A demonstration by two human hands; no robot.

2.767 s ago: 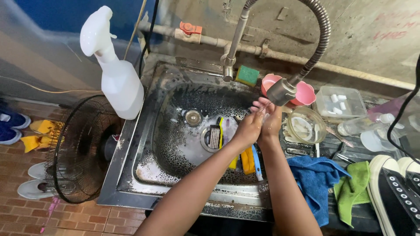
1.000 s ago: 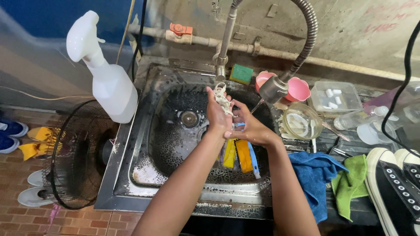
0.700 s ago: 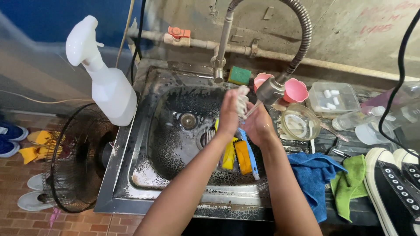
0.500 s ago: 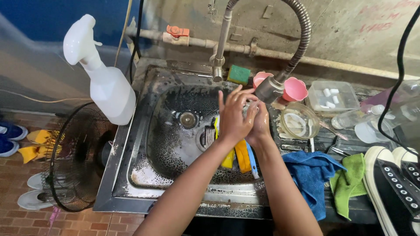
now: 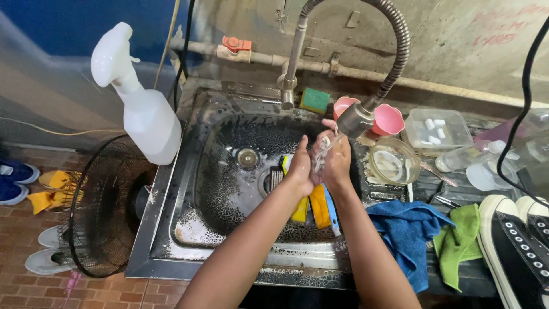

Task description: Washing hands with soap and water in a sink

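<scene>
Rubbing together under the spray head (image 5: 355,119), my left hand (image 5: 301,166) and right hand (image 5: 335,162) press palm to palm, wet and foamy, gripping nothing that I can make out. Water streams from the steel nozzle onto the fingers (image 5: 323,144). Below the hands lies the blackened, crazed metal sink (image 5: 223,189), with yellow and orange brushes (image 5: 311,207) just under the wrists. Right of my right hand sits a round glass bowl (image 5: 394,161); nearer me, a crumpled blue cloth (image 5: 407,229). Far left of my left hand stands a smooth white spray bottle (image 5: 146,109).
</scene>
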